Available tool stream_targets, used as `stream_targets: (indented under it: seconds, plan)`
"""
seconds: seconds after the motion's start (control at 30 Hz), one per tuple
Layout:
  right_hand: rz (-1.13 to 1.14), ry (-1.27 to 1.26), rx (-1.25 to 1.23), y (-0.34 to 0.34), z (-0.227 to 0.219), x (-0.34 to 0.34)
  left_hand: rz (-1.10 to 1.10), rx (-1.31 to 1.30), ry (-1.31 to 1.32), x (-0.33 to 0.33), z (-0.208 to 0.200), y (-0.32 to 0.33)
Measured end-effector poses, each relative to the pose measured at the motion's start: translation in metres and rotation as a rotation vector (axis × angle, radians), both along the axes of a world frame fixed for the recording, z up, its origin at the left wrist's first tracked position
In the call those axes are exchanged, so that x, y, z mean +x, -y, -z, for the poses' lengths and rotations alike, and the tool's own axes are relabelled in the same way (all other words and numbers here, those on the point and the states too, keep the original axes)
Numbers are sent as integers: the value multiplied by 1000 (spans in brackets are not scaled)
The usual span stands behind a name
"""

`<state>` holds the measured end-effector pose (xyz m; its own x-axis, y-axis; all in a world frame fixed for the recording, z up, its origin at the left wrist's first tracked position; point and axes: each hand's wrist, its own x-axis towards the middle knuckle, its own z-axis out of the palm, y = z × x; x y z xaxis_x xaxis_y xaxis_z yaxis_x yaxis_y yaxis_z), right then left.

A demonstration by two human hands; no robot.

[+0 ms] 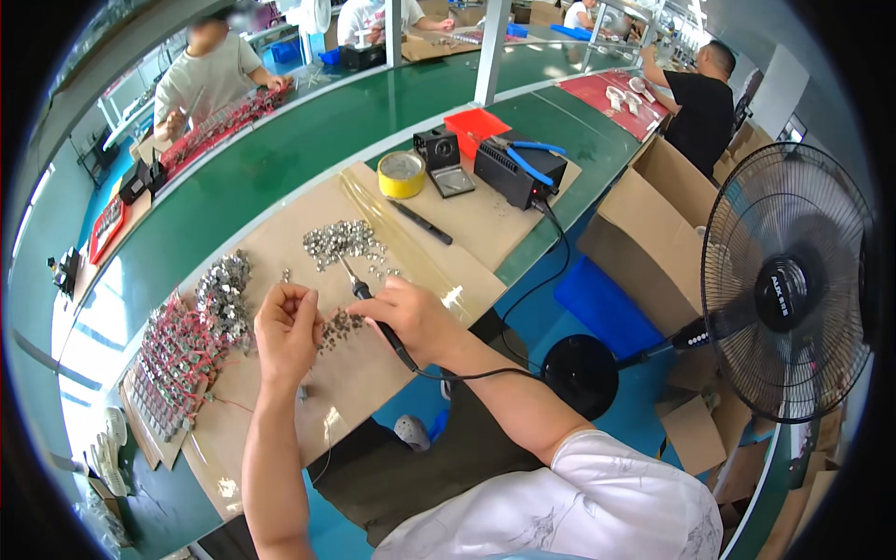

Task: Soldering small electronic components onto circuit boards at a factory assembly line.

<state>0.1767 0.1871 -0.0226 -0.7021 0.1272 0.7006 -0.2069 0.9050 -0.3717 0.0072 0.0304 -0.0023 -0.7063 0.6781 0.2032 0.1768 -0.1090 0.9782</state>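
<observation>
My right hand [411,315] is wrapped around the dark handle of a soldering iron [399,347], its metal tip angled up and left toward a heap of small shiny metal parts [341,241]. My left hand [286,329] has thumb and fingers pressed together; whatever they pinch is hidden. Small dark brown pieces [338,331] lie scattered on the brown board [280,397] between my hands. To the left of my left hand sit a pile of silver metal parts [224,291] and a bundle of parts with red wires [168,350].
Behind the heap are a yellow roll [401,175], an iron stand [439,151], a black power box [513,175] with blue-handled pliers [534,166], and a black pen-like tool [420,224]. A fan [784,285] and cardboard box [644,233] stand right. Co-workers sit across the green belt [327,121].
</observation>
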Motion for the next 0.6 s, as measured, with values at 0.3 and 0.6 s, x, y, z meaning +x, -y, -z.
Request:
stream_targets:
  seconds: [0.3, 0.6]
  plan:
    - [-36, 13, -32, -1, -2, -6, -72, -47, -35, -1, 1, 9]
    - [25, -114, 29, -11, -1, 1, -95, -135, -494, 15, 3, -6]
